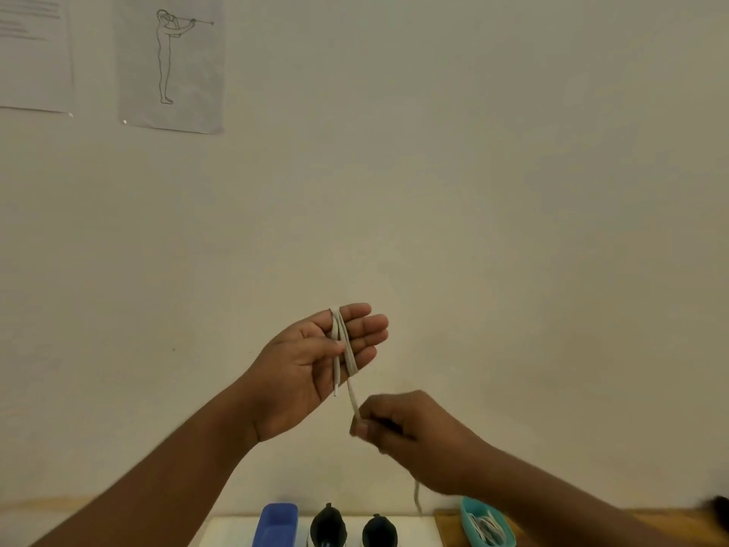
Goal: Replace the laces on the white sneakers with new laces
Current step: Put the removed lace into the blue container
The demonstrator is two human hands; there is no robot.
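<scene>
- Lace [342,341], pale, is wound round the straight fingers of the left hand [315,361], palm up, with the thumb pressing it and one tipped end hanging over the palm.
- The right hand [406,428], just below and beside the left, pinches the running strand in curled fingers; the tail drops beneath that wrist.
- Far below both hands: two sneakers [351,529] with dark openings, a blue tray [276,523] under the left arm, and a teal tray [487,523] holding laces under the right.
</scene>
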